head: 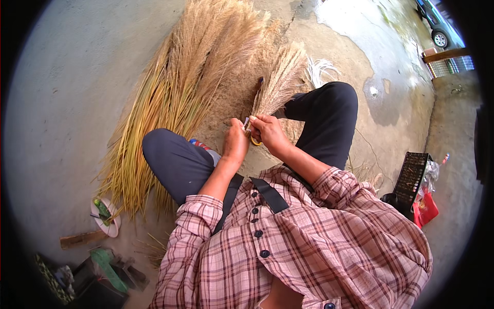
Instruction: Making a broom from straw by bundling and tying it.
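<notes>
A small bundle of dried grass plumes (281, 79) points away from me between my knees. My right hand (272, 133) is closed around its lower end, with thumb and forefinger pinched at the stalks. Close against it, my left hand (236, 141) pinches a thin white strip (246, 123) at the bundle's base. The fingers partly hide the strip, so its path around the stalks cannot be seen. Just below the hands shows a yellow ring-shaped piece (255, 141). A large heap of long-stalked grass plumes (185, 73) lies on the floor to the left.
White strips (321, 71) lie beyond my right knee. At the right stand a black basket (413, 175) and a red packet (425, 209). A pale oval dish (112, 228), a wooden board (83, 239) and a green-topped object (108, 268) sit at the lower left.
</notes>
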Motion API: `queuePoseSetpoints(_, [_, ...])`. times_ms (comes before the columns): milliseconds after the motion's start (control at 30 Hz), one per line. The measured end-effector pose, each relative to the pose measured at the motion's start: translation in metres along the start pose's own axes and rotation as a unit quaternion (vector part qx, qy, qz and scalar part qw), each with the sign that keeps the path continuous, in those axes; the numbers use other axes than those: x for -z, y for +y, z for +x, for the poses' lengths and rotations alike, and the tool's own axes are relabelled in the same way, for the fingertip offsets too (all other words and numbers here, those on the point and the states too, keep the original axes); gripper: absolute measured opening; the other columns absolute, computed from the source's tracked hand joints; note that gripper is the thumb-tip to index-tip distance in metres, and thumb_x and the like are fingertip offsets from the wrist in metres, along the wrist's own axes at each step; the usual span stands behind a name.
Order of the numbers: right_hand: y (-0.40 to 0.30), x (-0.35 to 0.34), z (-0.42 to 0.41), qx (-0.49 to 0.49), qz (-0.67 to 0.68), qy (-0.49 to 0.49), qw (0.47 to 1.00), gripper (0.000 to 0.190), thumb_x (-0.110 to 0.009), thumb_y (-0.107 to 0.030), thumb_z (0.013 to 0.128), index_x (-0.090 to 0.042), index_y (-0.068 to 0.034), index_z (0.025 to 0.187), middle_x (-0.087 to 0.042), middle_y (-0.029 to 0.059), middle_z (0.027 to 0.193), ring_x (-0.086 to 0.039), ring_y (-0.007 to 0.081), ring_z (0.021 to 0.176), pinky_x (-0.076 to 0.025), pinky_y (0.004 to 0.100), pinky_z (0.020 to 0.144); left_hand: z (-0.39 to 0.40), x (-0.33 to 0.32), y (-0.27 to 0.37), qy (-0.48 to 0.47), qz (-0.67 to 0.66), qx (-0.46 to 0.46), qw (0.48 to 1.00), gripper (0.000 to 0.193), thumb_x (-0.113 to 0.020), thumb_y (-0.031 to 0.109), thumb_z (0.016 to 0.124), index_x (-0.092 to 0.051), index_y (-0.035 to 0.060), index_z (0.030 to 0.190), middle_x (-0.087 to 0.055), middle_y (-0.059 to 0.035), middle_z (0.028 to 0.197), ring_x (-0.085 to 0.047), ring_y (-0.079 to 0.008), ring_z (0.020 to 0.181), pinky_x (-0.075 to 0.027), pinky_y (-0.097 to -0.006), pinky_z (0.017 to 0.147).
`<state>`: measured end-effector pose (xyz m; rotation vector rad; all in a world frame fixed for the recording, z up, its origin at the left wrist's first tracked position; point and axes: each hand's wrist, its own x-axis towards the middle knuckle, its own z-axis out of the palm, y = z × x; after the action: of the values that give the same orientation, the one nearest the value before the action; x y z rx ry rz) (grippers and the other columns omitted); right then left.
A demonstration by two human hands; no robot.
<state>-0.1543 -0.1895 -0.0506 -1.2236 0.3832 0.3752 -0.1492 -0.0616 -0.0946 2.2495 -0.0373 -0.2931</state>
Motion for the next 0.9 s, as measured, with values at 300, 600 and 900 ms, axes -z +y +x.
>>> queuePoseSetpoints(300, [-0.007, 0.009, 0.035, 0.036, -0.24, -0.058, 0.968, 0.022, -0.062, -0.016, 0.087, -0.068, 0.004, 0.08, -0.065, 0.007, 0.068, -0.058, 0.0113, 0.065, -0.047, 0.0293, 0.062, 0.005, -0.003, -0.017, 0.074, -0.004, 0.01, 0.997, 0.017, -0.059, 0.015, 0.088, -0.047, 0.0037, 0.085, -0.059, -0.021, 0.074, -0.059, -0.0389, 0.072, -0.044, -0.046, 0.062])
queuePoseSetpoints(600, [-0.005, 0.023, 0.059, 0.095, -0.39, -0.091, 0.911, 0.018, -0.066, -0.015, 0.079, -0.069, 0.002, 0.083, -0.066, 0.0094, 0.077, -0.064, 0.0193, 0.072, -0.05, 0.0324, 0.071, 0.015, -0.038, -0.06, -0.008, -0.295, 0.065, 0.953, 0.01, -0.061, -0.001, 0.081, -0.053, 0.0024, 0.088, -0.061, -0.0072, 0.077, -0.058, -0.0169, 0.069, -0.046, -0.0301, 0.064])
queuePoseSetpoints(900, [-0.002, 0.014, 0.094, 0.176, -0.581, -0.207, 0.767, 0.021, -0.066, -0.024, 0.068, -0.068, -0.003, 0.069, -0.063, 0.0172, 0.069, -0.062, 0.0299, 0.066, -0.049, 0.0385, 0.063, 0.011, -0.035, -0.047, -0.081, -0.401, 0.162, 0.898, 0.007, -0.061, 0.001, 0.083, -0.058, 0.0048, 0.088, -0.06, -0.001, 0.077, -0.053, -0.0088, 0.065, -0.042, -0.0225, 0.058])
